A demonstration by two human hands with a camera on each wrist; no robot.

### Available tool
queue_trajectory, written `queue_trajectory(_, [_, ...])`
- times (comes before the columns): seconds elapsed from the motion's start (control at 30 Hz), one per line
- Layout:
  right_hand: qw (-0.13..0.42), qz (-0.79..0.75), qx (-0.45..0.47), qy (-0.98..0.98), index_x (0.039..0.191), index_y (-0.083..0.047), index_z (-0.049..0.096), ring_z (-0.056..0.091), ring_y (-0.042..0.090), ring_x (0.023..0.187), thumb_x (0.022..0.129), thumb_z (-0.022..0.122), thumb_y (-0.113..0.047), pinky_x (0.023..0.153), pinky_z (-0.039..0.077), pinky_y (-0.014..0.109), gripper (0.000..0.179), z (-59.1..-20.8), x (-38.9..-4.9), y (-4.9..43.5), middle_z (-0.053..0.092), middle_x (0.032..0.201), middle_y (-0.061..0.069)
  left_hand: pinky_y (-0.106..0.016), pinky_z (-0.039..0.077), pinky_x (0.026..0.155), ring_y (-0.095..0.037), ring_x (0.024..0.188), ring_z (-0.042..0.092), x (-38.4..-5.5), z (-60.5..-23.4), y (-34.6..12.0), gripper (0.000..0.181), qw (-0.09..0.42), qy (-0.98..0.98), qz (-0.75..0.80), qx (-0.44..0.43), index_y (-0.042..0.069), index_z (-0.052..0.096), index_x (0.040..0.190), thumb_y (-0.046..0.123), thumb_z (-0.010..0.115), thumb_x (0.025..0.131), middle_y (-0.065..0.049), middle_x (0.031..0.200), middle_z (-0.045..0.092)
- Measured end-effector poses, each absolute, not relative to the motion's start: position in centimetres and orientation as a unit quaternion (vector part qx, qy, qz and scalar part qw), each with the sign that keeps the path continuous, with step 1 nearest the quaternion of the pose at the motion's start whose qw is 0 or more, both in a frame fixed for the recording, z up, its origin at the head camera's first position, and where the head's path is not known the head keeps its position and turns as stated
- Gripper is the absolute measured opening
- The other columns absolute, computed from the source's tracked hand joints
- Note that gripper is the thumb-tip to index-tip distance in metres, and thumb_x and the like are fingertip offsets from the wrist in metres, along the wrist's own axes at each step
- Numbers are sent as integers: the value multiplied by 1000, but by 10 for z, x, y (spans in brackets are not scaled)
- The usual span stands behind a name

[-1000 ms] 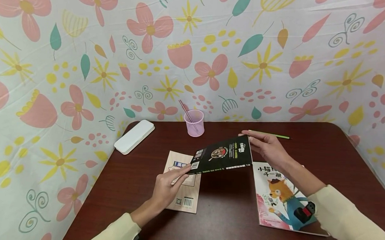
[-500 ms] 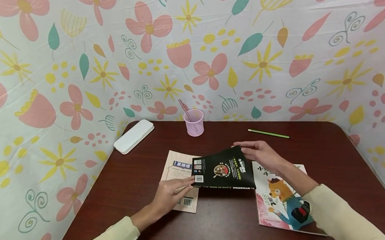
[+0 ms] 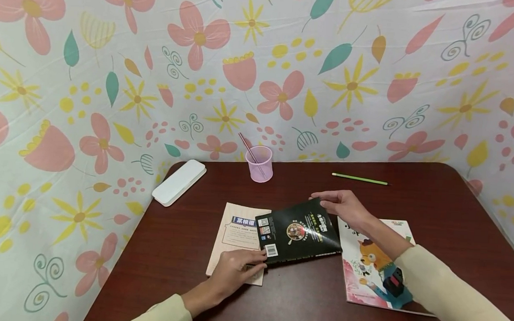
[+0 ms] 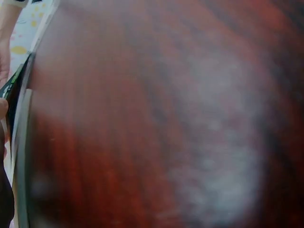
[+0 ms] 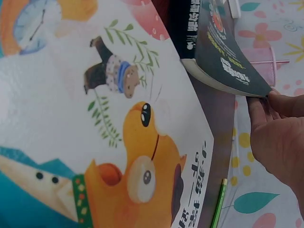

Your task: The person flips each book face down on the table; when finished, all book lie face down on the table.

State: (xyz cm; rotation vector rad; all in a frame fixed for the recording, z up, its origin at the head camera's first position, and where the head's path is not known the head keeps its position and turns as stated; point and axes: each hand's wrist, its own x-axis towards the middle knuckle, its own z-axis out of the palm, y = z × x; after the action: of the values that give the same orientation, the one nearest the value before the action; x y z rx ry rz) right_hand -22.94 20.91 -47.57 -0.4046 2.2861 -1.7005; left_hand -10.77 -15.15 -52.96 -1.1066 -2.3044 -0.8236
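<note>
A black paperback book (image 3: 296,236), back cover up, slants over the right part of a beige book (image 3: 232,241). My left hand (image 3: 235,274) pinches its near left corner beside the barcode. At the far right corner my right hand (image 3: 345,210) grips it between thumb and fingers. In the right wrist view, that hand (image 5: 280,130) bends the corner of the black book (image 5: 223,52) up, and the page edges show. A white picture book (image 3: 354,289) with a fox-like animal lies to the right, partly hidden under my right forearm.
Behind the books, a lilac cup (image 3: 260,172) holds a pencil-like stick (image 3: 248,148). A white case (image 3: 178,183) lies at the back left of the brown table (image 3: 294,301). The green pencil (image 3: 361,179) lies at the back right. A floral cloth (image 3: 283,61) hangs behind.
The black book has come down lower and nearer to me, turning slightly and lying flatter. Both hands moved with it, the right one away from the green pencil.
</note>
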Motion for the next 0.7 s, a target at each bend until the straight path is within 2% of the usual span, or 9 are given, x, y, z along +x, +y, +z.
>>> queue_trajectory(0.4, [86,-568,-132,808,141,2,67,62,40,133,106,65,-3,98,58,38,36,-484,-236,204,68,138,21,-21,58,87,-4,98,75,-108,-537,-148,19,234,-839,-263,-414,16,84,104,19,91,87,5,109,81])
queue_trajectory(0.7, [52,-531,-116,838,131,1,74,69,39,120,103,69,-2,86,62,31,29,-498,-246,199,71,131,24,-20,58,86,-3,97,74,-109,-538,-147,22,238,-838,-251,-423,17,84,106,20,92,85,7,109,80])
